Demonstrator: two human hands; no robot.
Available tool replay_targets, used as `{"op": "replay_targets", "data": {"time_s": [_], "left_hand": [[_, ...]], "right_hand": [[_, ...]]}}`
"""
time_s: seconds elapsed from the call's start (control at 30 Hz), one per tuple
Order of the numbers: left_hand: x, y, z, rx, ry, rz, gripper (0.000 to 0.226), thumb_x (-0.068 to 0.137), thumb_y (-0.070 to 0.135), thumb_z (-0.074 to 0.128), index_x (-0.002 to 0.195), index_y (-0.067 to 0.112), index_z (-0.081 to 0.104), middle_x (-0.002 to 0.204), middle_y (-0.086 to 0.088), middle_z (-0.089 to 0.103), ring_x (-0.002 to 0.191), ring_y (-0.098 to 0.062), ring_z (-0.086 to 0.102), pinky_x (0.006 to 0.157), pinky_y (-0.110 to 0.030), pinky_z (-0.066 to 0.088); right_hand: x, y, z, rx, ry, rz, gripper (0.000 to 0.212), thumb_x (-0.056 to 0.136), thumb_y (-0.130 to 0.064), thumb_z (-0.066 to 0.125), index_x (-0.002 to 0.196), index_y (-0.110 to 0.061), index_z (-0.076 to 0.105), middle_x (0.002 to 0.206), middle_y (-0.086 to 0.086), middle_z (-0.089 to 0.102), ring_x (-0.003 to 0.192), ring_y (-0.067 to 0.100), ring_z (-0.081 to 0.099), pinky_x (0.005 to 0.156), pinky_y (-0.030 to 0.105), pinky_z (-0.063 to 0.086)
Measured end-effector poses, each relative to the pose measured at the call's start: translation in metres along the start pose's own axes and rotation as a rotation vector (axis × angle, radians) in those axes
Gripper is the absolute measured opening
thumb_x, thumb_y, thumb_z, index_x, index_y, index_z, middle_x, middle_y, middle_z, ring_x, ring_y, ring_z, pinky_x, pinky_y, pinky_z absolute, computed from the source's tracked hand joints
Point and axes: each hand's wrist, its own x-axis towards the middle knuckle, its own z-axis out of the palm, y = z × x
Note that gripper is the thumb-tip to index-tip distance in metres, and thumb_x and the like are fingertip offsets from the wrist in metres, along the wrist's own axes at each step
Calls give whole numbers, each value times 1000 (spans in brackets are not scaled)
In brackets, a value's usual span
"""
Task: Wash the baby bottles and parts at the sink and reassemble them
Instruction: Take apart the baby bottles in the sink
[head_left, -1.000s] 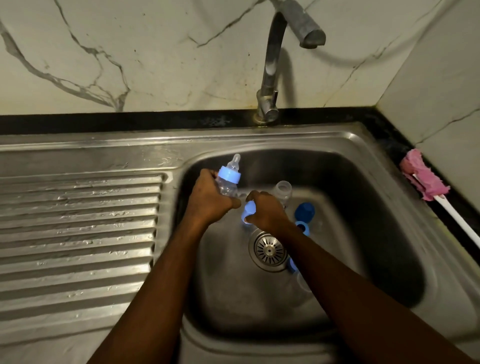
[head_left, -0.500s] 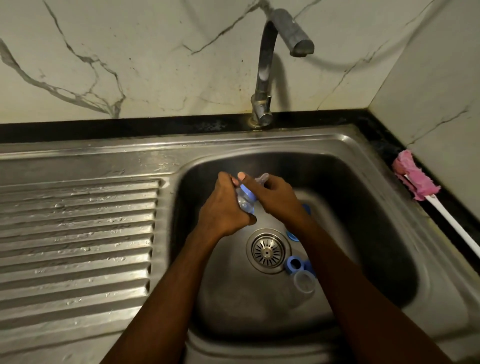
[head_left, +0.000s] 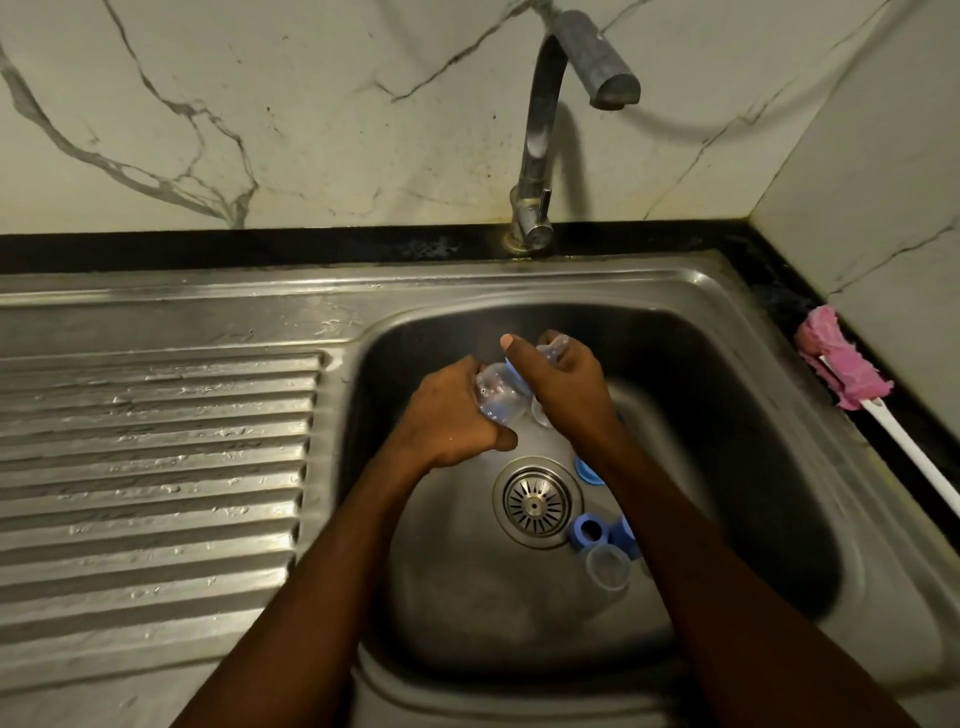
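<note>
Holds one clear bottle (head_left: 496, 397) over the basin, just behind the drain (head_left: 537, 501) and slightly to its left, tilted with the top end pointing away and to the right. Wraps the left hand (head_left: 449, 413) round the bottle's body, fingers curled tight, thumb tucked underneath. Closes the right hand (head_left: 569, 395) over the bottle's top end, fingers curled about the blue collar (head_left: 514, 371), thumb tip raised. Shows a clear tip (head_left: 553, 349) poking out past the knuckles, too blurred to tell teat from cover.

Counts four loose parts on the basin floor close to the drain: one blue disc (head_left: 589, 470) just to its right, half hidden under the right forearm; one blue ring (head_left: 589, 530) at its near right; a second blue piece (head_left: 623, 535) touching that ring, partly covered by the same forearm; one clear cap (head_left: 608, 566) against both, nearer again. Adds one more clear piece (head_left: 543, 415) behind the drain, beneath the right hand, blurred and mostly covered.

Behind the drain: one tap (head_left: 540, 156), spout hanging high above. Far right of the drain, up on the dark tabletop (head_left: 779, 291): one pink brush (head_left: 841, 364) with a white handle. Left of the drain: one ribbed draining board (head_left: 156, 467), wet in patches. Blocks much of the sink (head_left: 467, 291) on the drain's near side with both forearms.
</note>
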Motion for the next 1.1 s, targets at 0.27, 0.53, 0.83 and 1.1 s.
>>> {"op": "replay_targets", "data": {"time_s": [0.27, 0.53, 0.83, 1.1], "left_hand": [[-12, 3, -28, -504, -481, -62, 27, 64, 1, 73, 88, 12, 71, 79, -10, 69, 74, -24, 68, 65, -34, 56], [3, -19, 5, 142, -3, 66, 54, 61, 31, 90, 106, 21, 61, 98, 5, 64, 87, -12, 62, 81, -36, 56], [0, -17, -11, 125, -92, 63, 45, 63, 19, 88, 97, 22, 59, 88, 7, 62, 73, -5, 56, 61, -14, 39], [1, -24, -2, -36, 107, 28, 56, 65, 45, 88, 105, 26, 54, 101, 10, 60, 95, -13, 53, 74, -25, 44]], "right_hand": [[7, -6, -7, 173, -342, -208, 28, 85, -38, 62, 72, -15, 53, 61, -4, 52, 57, 10, 50, 59, 22, 44], [6, 6, -24, -212, -321, 69, 38, 90, -46, 62, 77, -11, 62, 60, -2, 59, 52, 2, 54, 55, 21, 43], [10, 2, -56, 47, -569, -75, 46, 76, 17, 66, 113, -10, 63, 118, 3, 65, 114, 19, 62, 90, 30, 53], [10, 8, -55, 54, -199, 108, 43, 80, -10, 74, 120, -15, 59, 111, 3, 65, 100, 16, 66, 79, 26, 54]]}}
